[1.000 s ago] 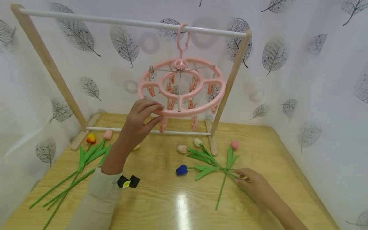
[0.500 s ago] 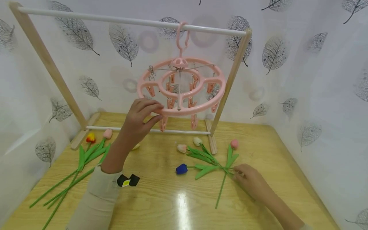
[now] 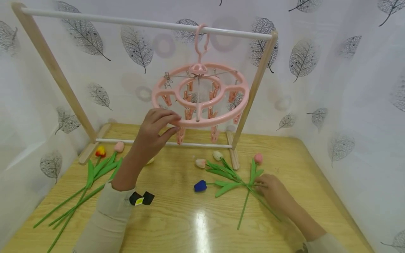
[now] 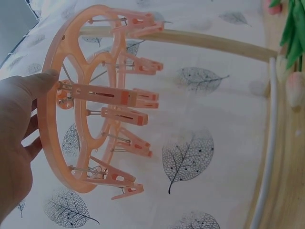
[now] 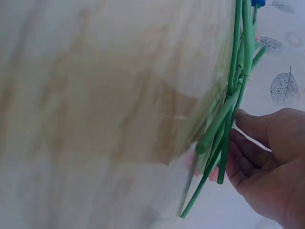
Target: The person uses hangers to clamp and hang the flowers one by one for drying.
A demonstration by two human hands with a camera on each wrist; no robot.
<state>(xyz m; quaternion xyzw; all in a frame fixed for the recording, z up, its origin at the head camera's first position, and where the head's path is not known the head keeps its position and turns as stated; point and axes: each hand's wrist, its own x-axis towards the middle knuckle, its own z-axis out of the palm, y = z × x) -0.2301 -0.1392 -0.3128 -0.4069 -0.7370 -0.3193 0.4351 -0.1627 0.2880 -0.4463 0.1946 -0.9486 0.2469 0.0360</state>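
Note:
A round pink clip hanger (image 3: 207, 123) hangs by its hook from the rack's white bar. My left hand (image 3: 155, 130) holds the near left part of its outer ring, thumb below and fingers above. Empty clips (image 4: 112, 95) dangle under the ring. On the table at right, several artificial tulips lie with stems crossed: a blue tulip (image 3: 200, 186), a pink tulip (image 3: 258, 159), a white tulip (image 3: 217, 155) and a pale pink tulip (image 3: 200, 163). At the crossing, my right hand (image 3: 273, 193) pinches a green stem (image 5: 228, 138); which tulip it belongs to is hard to tell.
The rack's wooden posts (image 3: 57, 77) and lower white bar (image 3: 202, 144) stand at the back of the table. More tulips lie at left, among them a red-yellow tulip (image 3: 100, 151) and a pink one. A yellow tulip (image 3: 150, 161) is mostly behind my left arm.
My right hand has moved slightly up and left along the stems to near their crossing. The left hand stays on the hanger ring, and the tulips lie almost as before.

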